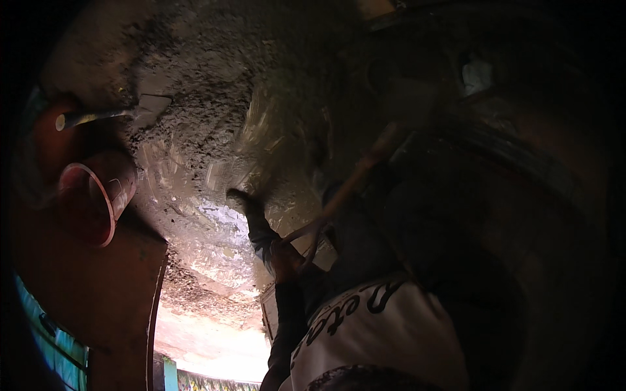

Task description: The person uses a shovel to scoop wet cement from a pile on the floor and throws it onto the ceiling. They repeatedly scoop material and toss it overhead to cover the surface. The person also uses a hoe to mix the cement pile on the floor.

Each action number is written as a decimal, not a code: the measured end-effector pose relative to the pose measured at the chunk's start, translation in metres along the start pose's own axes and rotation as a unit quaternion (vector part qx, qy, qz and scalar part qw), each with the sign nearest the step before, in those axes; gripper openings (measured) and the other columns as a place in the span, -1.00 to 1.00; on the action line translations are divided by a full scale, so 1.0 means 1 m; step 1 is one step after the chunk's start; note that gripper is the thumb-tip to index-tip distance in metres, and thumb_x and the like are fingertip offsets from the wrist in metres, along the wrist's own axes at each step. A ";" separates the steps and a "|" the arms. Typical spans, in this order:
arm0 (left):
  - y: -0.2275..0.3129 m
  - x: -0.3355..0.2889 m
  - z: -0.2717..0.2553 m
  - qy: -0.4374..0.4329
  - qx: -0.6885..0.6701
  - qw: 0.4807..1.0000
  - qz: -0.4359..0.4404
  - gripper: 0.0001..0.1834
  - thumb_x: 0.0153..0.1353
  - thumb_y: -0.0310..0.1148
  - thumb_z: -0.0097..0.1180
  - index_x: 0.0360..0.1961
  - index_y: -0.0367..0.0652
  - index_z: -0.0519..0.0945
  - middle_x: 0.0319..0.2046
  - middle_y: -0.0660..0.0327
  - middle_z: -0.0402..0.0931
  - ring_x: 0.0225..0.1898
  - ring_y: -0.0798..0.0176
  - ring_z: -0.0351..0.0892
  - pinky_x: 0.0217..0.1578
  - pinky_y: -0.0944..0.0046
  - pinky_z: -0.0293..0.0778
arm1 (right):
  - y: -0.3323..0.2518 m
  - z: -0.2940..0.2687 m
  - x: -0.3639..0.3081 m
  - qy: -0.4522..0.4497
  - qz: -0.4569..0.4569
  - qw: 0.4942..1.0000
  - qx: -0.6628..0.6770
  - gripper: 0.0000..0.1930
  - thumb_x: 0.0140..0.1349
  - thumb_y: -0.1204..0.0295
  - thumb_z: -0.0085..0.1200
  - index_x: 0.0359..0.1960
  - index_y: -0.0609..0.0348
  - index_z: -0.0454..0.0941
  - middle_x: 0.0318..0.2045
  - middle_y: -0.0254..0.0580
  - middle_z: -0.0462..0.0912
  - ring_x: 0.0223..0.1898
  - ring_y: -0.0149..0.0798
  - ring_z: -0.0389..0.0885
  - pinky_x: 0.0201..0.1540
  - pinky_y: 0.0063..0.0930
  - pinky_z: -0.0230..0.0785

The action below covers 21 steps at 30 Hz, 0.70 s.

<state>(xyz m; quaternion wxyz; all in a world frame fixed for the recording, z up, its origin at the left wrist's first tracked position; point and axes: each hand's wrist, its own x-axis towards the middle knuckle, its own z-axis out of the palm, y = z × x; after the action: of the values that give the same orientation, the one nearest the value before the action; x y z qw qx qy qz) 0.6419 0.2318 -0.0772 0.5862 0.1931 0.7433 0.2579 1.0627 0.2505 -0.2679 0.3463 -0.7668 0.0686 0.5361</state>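
My left hand [285, 259], below a dark sleeve, is closed on the grip end of a long-handled tool [345, 192] that looks like a shovel. Its brown shaft slants up and right, away from me. The far end, a blurred grey shape [417, 101], fades into shadow, so the blade's outline is unclear. A blurred brownish lump [389, 138] on the upper shaft could be my right hand, but its fingers do not show. Rough dark, wet-looking mortar or mud [202, 85] spreads over the floor ahead of me.
Left, a reddish bucket [109, 215] lies tipped beside a board-like brown surface [85, 293]. Another shovel [153, 109] rests in the dark material, its handle pointing left. My boot [241, 195] is on the smeared floor. A pale object [476, 76] sits in shadow. Bright daylight enters below.
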 end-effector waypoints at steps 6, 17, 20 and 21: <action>0.045 -0.022 -0.102 0.023 0.252 0.946 0.204 -0.57 0.31 -0.03 -0.07 -0.52 -0.17 0.39 -0.78 0.34 0.21 -0.76 0.36 0.23 -0.69 0.27 0.26 | 0.057 0.106 -0.036 -0.014 0.024 0.999 -0.025 -0.63 0.24 0.25 0.09 -0.01 0.22 0.45 -0.31 -0.18 0.54 -0.36 -0.13 0.56 -0.26 -0.19 0.49; 0.212 -0.131 -0.194 0.040 0.078 0.959 0.269 -0.73 0.18 -0.21 0.21 -0.34 -0.25 0.57 -0.62 0.24 0.49 -0.58 0.41 0.43 -0.51 0.36 0.39 | 0.009 0.379 -0.270 -0.286 0.187 0.924 0.169 -0.65 0.17 0.29 0.20 -0.11 0.13 0.37 -0.28 -0.23 0.39 -0.22 -0.16 0.41 -0.10 -0.13 0.40; 0.255 -0.144 -0.147 -0.019 0.331 0.840 0.429 -0.67 0.07 -0.10 0.25 -0.32 -0.14 0.58 -0.46 0.03 0.55 -0.50 0.07 0.60 -0.45 0.12 0.51 | -0.013 0.365 -0.254 -0.347 0.171 0.907 0.165 -0.76 0.18 0.31 0.18 -0.25 0.08 0.38 -0.43 -0.27 0.41 -0.42 -0.24 0.41 -0.31 -0.25 0.40; 0.233 -0.138 -0.134 -0.029 0.329 0.841 0.429 -0.67 0.07 -0.08 0.22 -0.32 -0.13 0.58 -0.44 0.04 0.56 -0.48 0.05 0.61 -0.43 0.09 0.52 | -0.011 0.356 -0.262 -0.376 0.199 0.897 0.122 -0.82 0.20 0.33 0.12 -0.33 0.06 0.38 -0.51 -0.32 0.41 -0.50 -0.27 0.40 -0.36 -0.25 0.40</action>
<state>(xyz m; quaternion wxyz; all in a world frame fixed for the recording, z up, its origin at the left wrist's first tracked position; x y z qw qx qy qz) 0.5415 0.3142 0.1958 0.3402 0.6816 0.6100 0.2182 0.6838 0.4042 -0.1011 0.3233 -0.4302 0.1499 0.8294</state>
